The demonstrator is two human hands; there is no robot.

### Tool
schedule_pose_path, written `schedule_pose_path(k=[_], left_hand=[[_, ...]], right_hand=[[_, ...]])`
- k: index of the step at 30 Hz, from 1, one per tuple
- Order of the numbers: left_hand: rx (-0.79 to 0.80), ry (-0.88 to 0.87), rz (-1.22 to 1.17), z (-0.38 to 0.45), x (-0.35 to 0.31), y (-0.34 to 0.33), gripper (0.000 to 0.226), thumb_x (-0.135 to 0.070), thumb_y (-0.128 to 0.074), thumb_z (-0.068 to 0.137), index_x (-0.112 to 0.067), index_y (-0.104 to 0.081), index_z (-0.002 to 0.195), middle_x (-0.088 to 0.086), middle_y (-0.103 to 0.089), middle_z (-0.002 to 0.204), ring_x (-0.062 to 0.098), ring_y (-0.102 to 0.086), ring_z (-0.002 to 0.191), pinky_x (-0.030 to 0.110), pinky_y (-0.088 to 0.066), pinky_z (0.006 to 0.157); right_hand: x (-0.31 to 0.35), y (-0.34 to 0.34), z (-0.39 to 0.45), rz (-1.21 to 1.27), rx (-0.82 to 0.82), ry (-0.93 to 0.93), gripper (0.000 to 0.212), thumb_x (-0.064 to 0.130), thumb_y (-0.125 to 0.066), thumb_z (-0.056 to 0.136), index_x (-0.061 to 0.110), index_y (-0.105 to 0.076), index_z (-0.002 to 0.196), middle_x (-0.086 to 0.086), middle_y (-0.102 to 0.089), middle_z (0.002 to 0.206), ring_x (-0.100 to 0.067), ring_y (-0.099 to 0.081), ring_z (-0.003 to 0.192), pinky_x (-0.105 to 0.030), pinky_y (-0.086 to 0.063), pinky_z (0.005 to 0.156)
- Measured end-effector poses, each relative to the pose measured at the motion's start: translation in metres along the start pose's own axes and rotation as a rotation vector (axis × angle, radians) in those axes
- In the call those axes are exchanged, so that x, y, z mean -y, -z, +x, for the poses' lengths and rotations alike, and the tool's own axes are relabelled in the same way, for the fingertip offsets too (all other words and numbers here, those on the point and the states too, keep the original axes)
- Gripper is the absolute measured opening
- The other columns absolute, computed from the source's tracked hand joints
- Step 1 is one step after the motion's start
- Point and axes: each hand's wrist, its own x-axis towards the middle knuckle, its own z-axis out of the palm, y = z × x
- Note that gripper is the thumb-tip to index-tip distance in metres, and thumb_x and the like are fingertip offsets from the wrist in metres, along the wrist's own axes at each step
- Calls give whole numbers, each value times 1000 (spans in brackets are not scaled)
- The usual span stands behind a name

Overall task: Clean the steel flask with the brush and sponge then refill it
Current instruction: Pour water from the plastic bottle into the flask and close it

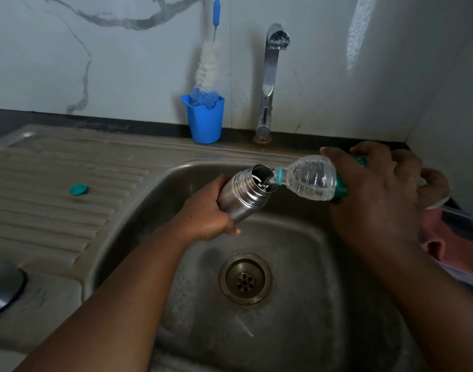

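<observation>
**Water poured from plastic bottle into steel flask over the sink**

The dull stainless-steel sink (297,331) with its round drain (245,279) fills the near middle of the scene, with a ribbed steel draining board (55,189) to its left. At the far edge a chrome tap (270,81) rises against the pale marbled wall (69,49).

Over the basin, the left hand (205,213) grips the cylindrical steel flask (243,194) round its lower body, fingers curled about it, the open mouth tilted up and to the right. The right hand (377,189) holds a clear plastic water bottle with a teal label (310,181), fingers wrapped over its rear half; the bottle lies nearly level, its neck touching the flask's mouth.

A blue plastic cup (205,122) stands left of the tap, holding a long bottle brush with white and blue bristles (208,68) and a blue handle, leaning on the wall. A small round teal cap (78,189) lies on the draining board, well apart from the flask.
</observation>
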Motion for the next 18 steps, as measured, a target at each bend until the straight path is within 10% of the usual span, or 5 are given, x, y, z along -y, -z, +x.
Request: schedule_pose_path(k=[11,18], left_hand=[[34,-18,-93,1,-2,1,93,-2,-91,55,-37,-44,128,-11,-61,117,7,-58,105,22,-47,76],[39,-29,-123,2,-2,0,94,0,-90,55,-30,-47,132,-6,-63,120,13,-59,107,32,-51,87]], right_hand=[[5,7,2,-22,-7,-34,79,13,-81,63,31,-51,134,-9,-45,131,-32,-23,118,-60,-34,88],[8,14,7,-52,35,-49,76,17,-81,67,34,-50,135,-7,-44,133,-32,-23,121,-61,-36,91]])
